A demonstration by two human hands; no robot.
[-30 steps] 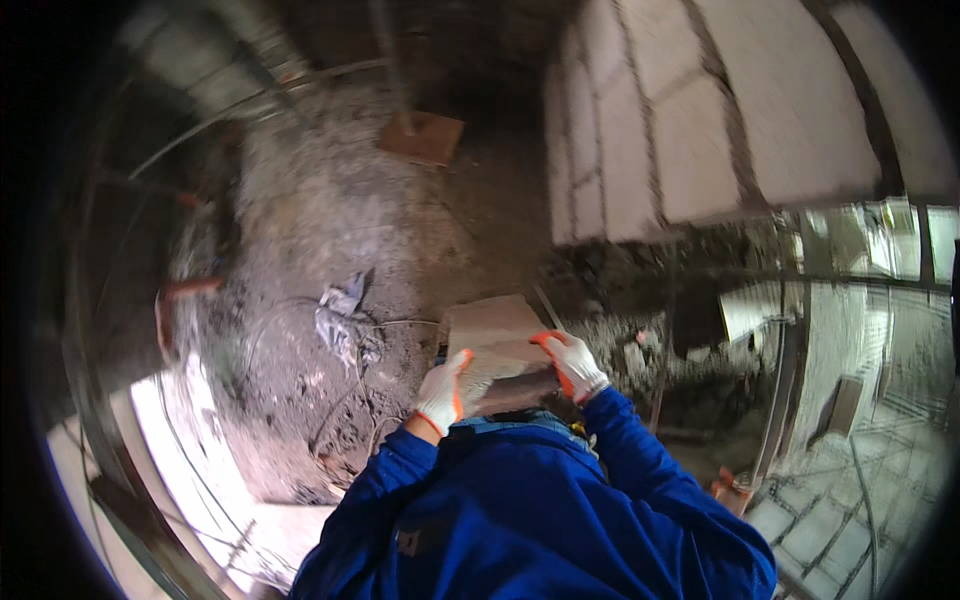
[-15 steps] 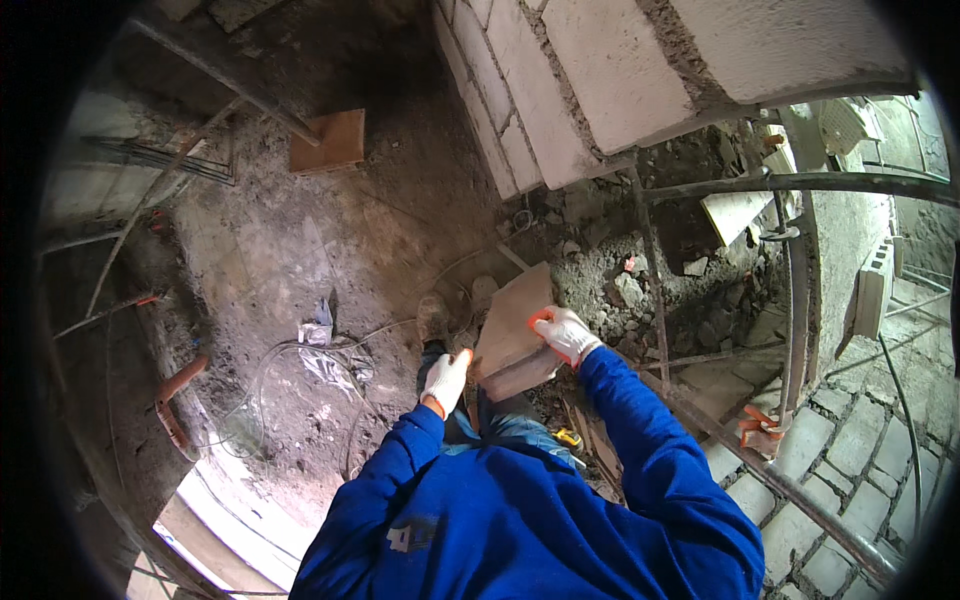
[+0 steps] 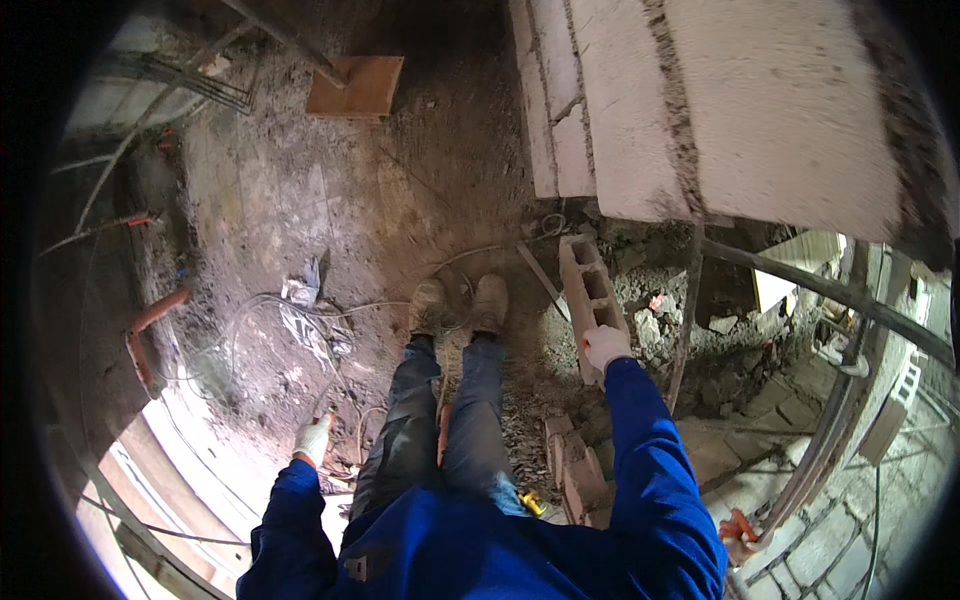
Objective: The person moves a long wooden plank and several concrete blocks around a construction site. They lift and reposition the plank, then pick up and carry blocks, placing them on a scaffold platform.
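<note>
My right hand (image 3: 605, 347), in a white glove with orange trim, grips the near end of a grey hollow concrete block (image 3: 590, 290) and holds it beside my right leg, its cavities facing up. My left hand (image 3: 313, 438), gloved the same way, hangs free at my left side with nothing in it, fingers loosely curled. Both sleeves are blue. My boots (image 3: 458, 303) stand on a dusty, mortar-strewn floor.
A wall of large white blocks (image 3: 700, 110) rises ahead on the right, rubble at its foot. More bricks (image 3: 575, 470) are stacked by my right leg. A wooden board (image 3: 356, 87) lies far ahead. Loose wires and paper scraps (image 3: 305, 320) lie left; an orange pipe (image 3: 150, 320) farther left.
Both hands held the block in front of me earlier. Now my left hand has let go and dropped to my side, and my right hand alone carries the block lower on the right.
</note>
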